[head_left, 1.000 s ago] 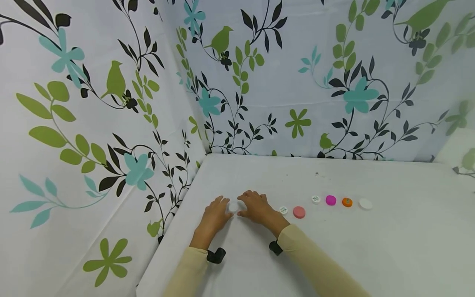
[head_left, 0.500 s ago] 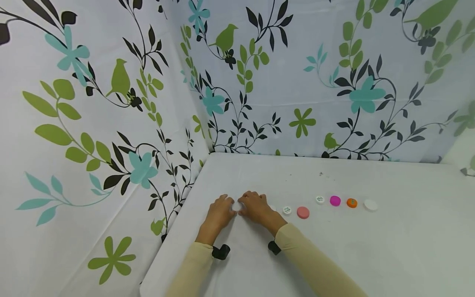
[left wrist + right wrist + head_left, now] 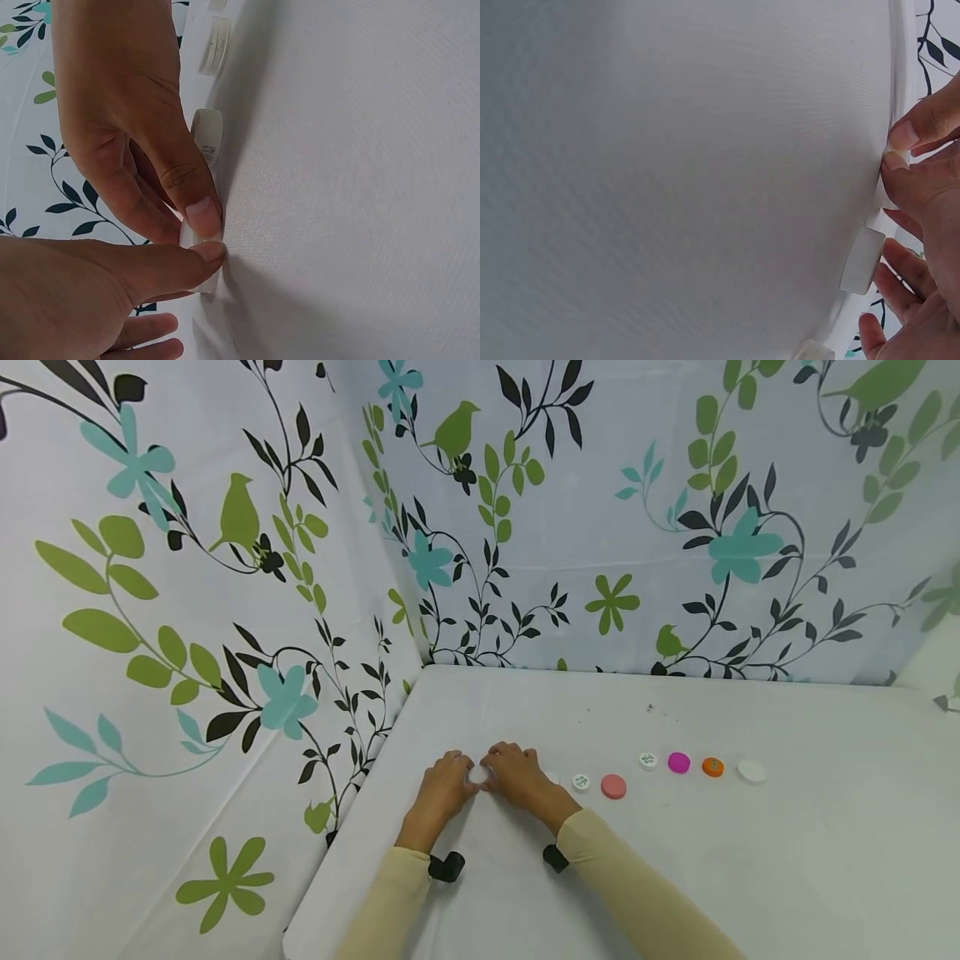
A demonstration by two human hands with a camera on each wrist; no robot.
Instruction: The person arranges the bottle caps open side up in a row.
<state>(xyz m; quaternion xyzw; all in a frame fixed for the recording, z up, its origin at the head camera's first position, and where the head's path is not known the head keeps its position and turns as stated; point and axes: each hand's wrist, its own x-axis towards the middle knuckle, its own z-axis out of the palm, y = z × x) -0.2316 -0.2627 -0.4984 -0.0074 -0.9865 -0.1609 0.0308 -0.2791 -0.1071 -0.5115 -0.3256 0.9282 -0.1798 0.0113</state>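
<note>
Between my two hands lies a white round cap (image 3: 477, 774) on the white table. My left hand (image 3: 441, 789) grips it from the left, and my right hand (image 3: 521, 781) from the right. In the left wrist view, both thumbs meet at the near side of the cap (image 3: 206, 283) and hide much of it. Just right of my right hand, partly covered by it, is another white cap (image 3: 863, 261). Farther right come a white cap with green print (image 3: 581, 782) and a coral cap (image 3: 613, 787).
A second printed white cap (image 3: 648, 761), a magenta cap (image 3: 678, 762), an orange cap (image 3: 712, 767) and a larger white disc (image 3: 751, 772) continue rightward on the table (image 3: 825, 860). Patterned cloth (image 3: 525, 527) stands behind and at the left.
My hands have drawn together around the white cap, narrowing the gap between them. In the last half second they have stayed nearly still. The head view has shifted slightly.
</note>
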